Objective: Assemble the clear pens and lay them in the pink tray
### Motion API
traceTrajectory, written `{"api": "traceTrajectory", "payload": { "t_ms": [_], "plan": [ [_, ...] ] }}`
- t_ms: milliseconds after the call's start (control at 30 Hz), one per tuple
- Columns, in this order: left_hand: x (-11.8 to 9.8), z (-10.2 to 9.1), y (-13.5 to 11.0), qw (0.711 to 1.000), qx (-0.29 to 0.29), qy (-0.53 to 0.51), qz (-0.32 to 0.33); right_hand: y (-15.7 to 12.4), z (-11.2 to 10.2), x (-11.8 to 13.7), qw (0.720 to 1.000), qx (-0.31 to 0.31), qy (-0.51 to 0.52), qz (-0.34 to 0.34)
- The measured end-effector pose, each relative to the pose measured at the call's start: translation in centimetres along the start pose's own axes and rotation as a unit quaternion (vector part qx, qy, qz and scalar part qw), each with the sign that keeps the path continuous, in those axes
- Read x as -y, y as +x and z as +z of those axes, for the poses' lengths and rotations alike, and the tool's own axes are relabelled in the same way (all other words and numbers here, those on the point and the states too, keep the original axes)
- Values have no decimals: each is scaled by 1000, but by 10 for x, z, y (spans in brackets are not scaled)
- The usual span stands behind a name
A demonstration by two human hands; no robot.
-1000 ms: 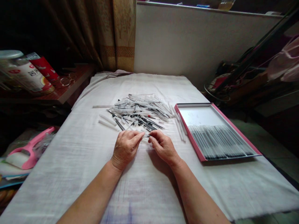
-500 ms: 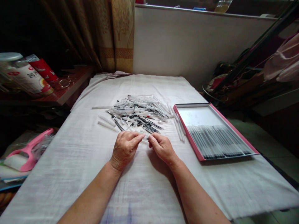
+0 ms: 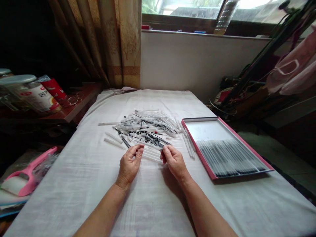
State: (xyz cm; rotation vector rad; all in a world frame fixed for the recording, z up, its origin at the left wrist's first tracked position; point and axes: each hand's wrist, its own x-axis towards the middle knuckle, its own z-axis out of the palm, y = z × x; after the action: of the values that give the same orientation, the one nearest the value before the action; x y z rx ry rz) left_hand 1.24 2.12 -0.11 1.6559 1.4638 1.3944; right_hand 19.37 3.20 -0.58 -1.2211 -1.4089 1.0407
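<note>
Above the near side of a loose pile of pen parts (image 3: 148, 126), my left hand (image 3: 129, 166) has its thumb and forefinger close together. Whatever lies between those fingertips is too small to make out. My right hand (image 3: 174, 161) is closed in a pinch, and a clear pen tube (image 3: 154, 158) runs into its fingertips. Several more clear tubes show in the gap between the hands. The pile mixes clear tubes, thin dark refills and small black caps or plugs. To the right lies a shallow pink-edged box (image 3: 207, 164) with a row of pens (image 3: 229, 156) side by side.
A white cloth (image 3: 98, 197) covers the table. Two clear tubes lie against the box's left side. At left, a pink-handled tool (image 3: 31, 172) sits low beside the table, and a jar (image 3: 37, 97) and glasses (image 3: 74, 98) rest on a brown cabinet.
My hands have drawn apart, the left thumb and forefinger now away from the right fingertips. Clear tubes show between them. The view has tilted up, bringing the window into sight.
</note>
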Motion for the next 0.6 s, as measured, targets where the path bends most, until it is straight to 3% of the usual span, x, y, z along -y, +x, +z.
{"api": "traceTrajectory", "payload": {
  "t_ms": [100,233,300,400,500,600],
  "plan": [
    [2,5,1,974,22,-170,-145,-6,7,1,995,56,-77,-28],
    [0,7,2,923,1,-313,-225,-7,7,5,979,79,-180,-55],
    [0,7,3,912,-4,-329,-243,-1,1,6,972,63,-215,-66],
    [1,6,4,924,3,-299,-236,15,-15,7,957,8,-276,-87],
    [1,6,4,943,32,-252,-215,35,-30,6,921,-43,-373,-103],
    [0,7,3,950,61,-222,-210,51,-39,4,883,-36,-461,-74]
  ]
}}
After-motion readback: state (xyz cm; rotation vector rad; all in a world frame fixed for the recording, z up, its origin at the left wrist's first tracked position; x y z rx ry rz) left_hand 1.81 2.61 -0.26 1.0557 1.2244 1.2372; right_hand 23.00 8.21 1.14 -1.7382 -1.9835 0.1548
